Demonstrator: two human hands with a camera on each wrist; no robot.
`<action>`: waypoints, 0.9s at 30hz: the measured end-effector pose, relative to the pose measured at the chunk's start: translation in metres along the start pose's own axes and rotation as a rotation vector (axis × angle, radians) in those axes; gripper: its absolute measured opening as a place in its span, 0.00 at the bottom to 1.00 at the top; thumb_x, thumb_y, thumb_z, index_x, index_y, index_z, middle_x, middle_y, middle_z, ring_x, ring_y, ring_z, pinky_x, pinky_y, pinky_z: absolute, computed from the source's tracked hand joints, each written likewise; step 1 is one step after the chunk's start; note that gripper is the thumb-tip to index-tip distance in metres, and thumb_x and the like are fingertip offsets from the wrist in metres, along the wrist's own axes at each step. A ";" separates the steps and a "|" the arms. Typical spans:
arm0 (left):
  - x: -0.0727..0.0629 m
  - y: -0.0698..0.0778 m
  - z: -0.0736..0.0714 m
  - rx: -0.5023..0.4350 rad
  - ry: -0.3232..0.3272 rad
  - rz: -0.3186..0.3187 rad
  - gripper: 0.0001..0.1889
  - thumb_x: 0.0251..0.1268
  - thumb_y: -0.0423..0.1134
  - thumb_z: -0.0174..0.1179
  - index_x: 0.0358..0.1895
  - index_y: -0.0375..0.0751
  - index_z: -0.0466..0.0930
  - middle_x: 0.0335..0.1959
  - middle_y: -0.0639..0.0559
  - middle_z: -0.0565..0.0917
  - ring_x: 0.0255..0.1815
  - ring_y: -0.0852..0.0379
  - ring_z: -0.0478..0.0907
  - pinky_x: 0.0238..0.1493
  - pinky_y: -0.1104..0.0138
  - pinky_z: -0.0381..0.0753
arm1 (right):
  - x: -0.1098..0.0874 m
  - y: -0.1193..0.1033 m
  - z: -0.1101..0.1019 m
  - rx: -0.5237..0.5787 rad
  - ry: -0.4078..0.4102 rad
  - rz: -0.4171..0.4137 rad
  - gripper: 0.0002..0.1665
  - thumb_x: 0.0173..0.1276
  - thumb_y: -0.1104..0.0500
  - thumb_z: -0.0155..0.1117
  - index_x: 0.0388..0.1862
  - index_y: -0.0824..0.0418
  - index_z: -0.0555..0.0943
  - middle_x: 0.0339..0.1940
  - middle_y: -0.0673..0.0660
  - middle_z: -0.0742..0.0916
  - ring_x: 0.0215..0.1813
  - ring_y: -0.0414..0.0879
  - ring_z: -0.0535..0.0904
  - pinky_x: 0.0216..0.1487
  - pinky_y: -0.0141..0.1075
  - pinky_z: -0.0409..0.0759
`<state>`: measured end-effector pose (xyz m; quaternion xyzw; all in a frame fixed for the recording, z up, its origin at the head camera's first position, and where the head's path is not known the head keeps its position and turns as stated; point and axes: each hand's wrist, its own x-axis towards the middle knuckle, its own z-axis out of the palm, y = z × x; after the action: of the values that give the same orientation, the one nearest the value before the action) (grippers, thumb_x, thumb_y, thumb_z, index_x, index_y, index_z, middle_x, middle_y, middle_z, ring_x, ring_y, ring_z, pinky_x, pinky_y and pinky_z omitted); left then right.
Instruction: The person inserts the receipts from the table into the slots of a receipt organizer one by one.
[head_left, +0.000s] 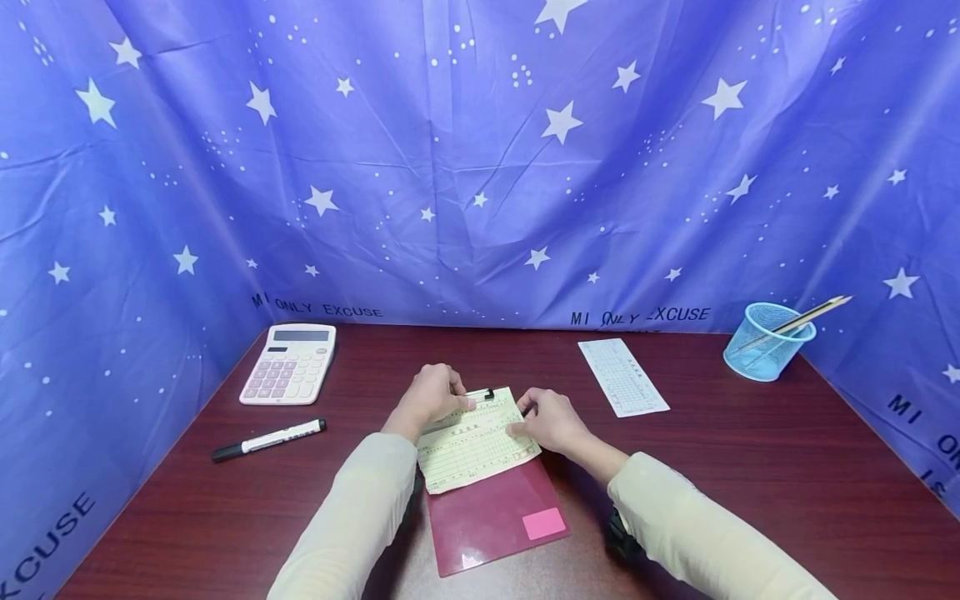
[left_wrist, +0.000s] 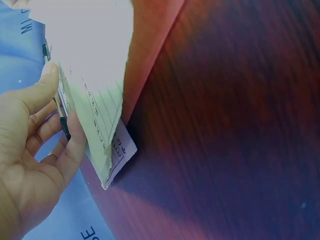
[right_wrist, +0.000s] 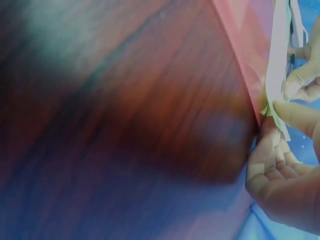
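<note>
A dark red clipboard (head_left: 483,533) with a pink label lies at the front middle of the table in the head view. Pale yellow printed form sheets (head_left: 472,457) cover its upper half. At the top edge is a wire clip with black ends (head_left: 491,394). My left hand (head_left: 432,398) grips this clip, thumb in front and fingers behind, as the left wrist view shows. On the other side, my right hand (head_left: 553,421) pinches the right edge of the sheets between thumb and fingers. A lower sheet's corner (left_wrist: 125,149) sticks out beneath the top one.
A white and pink calculator (head_left: 288,364) stands at the back left, with a black-and-white marker (head_left: 268,440) in front of it. To the back right lies another printed slip (head_left: 622,377). A blue mesh pen cup (head_left: 757,354) holds pencils. A starry blue curtain (head_left: 480,167) surrounds the table.
</note>
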<state>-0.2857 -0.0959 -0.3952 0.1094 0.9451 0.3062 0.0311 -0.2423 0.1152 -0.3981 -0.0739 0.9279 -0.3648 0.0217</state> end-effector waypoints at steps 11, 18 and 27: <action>0.003 0.000 0.000 0.011 0.008 0.014 0.10 0.56 0.41 0.78 0.24 0.44 0.85 0.26 0.55 0.82 0.28 0.58 0.74 0.35 0.64 0.76 | 0.005 -0.008 0.003 -0.110 0.043 0.038 0.19 0.56 0.58 0.78 0.17 0.56 0.75 0.19 0.48 0.76 0.29 0.45 0.72 0.32 0.35 0.71; 0.003 0.001 -0.001 0.005 -0.009 0.017 0.10 0.57 0.40 0.77 0.24 0.44 0.85 0.29 0.54 0.83 0.27 0.57 0.74 0.32 0.66 0.76 | 0.007 -0.014 0.006 -0.152 0.008 0.104 0.31 0.56 0.47 0.78 0.14 0.55 0.65 0.16 0.47 0.66 0.25 0.43 0.62 0.27 0.34 0.61; 0.003 0.001 -0.005 0.033 -0.019 0.058 0.09 0.58 0.39 0.76 0.25 0.42 0.86 0.29 0.53 0.84 0.23 0.58 0.76 0.28 0.68 0.78 | 0.008 -0.022 0.014 -0.271 -0.012 0.135 0.31 0.50 0.38 0.80 0.27 0.62 0.78 0.24 0.55 0.80 0.31 0.51 0.77 0.33 0.44 0.78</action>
<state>-0.2891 -0.0975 -0.3906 0.1402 0.9461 0.2905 0.0296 -0.2457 0.0882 -0.3934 -0.0157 0.9713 -0.2335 0.0413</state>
